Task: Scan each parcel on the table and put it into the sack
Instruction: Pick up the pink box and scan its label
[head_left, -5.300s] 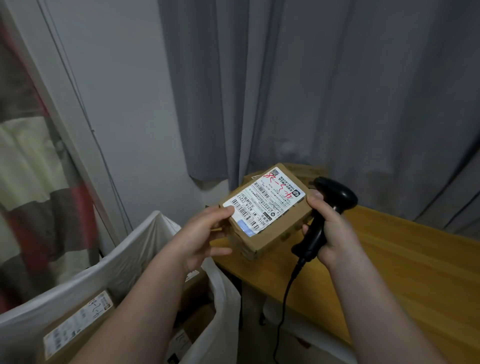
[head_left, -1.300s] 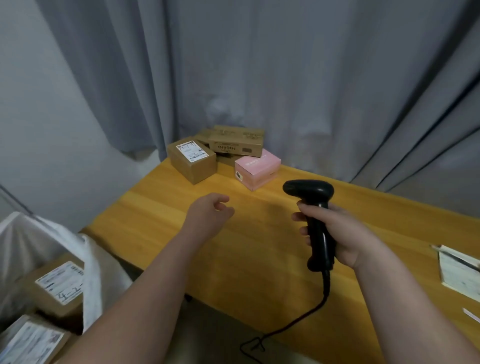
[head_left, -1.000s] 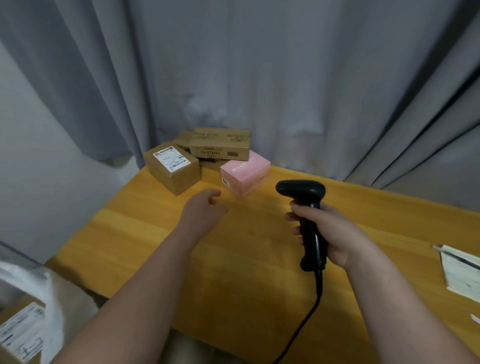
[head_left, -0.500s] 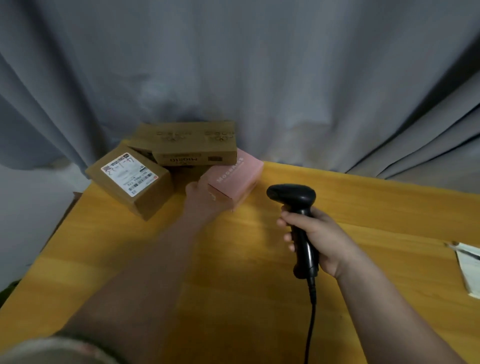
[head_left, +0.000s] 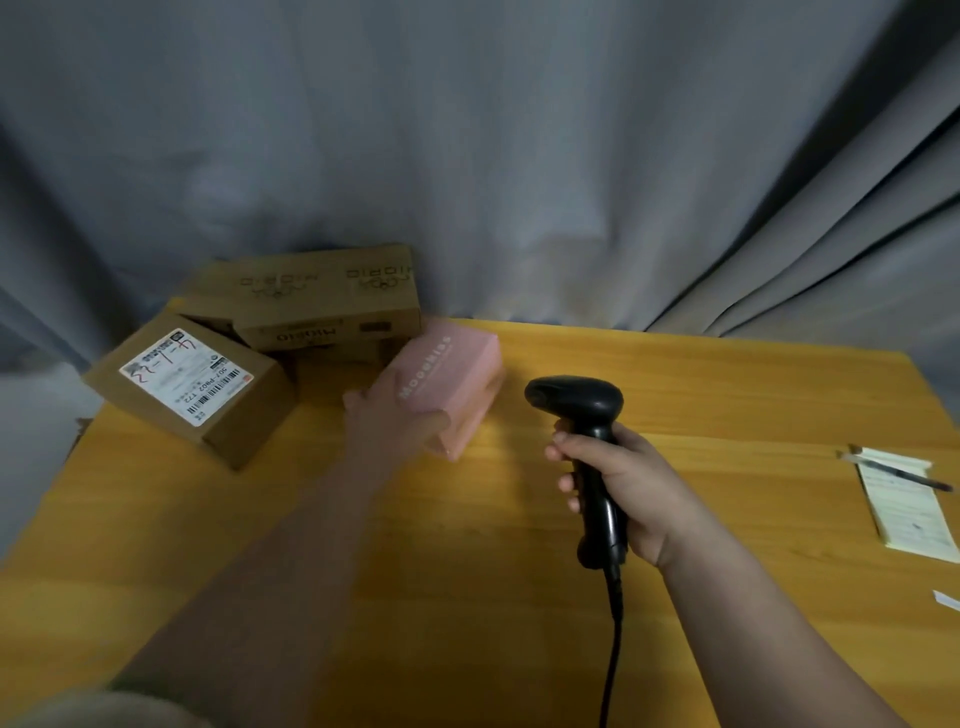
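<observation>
Curtain (head_left: 519, 156): grey folds hang right across the back, behind everything
Labelled box (head_left: 192, 387): far left on the table (head_left: 467, 571), brown cardboard, white shipping label face up with red scribble and barcodes, sitting at an angle
Printed box (head_left: 311, 301): just behind and right of it, a longer brown carton perched on top of another brown box, dark lettering on its top and front
Left hand (head_left: 387, 423): reaching across, and there it is, clamped on the near left end of the pink parcel; the picture is blurred, so I can't make out the single fingers
Pink box (head_left: 449, 382): on the table just right of the brown pile, pale lettering along its top, near corner down by the wood; lifted or resting, I can't tell
Scanner (head_left: 587, 447): black, pistol-shaped, upright, head turned left towards the pink box, cable trailing down off the near edge
Right hand (head_left: 623, 483): fingers curled tight round the scanner's handle, held above the tabletop, near the pink box but apart
Notepad (head_left: 906, 501): far right, yellowish, lying flat, a pen (head_left: 904, 474) across its top end
</observation>
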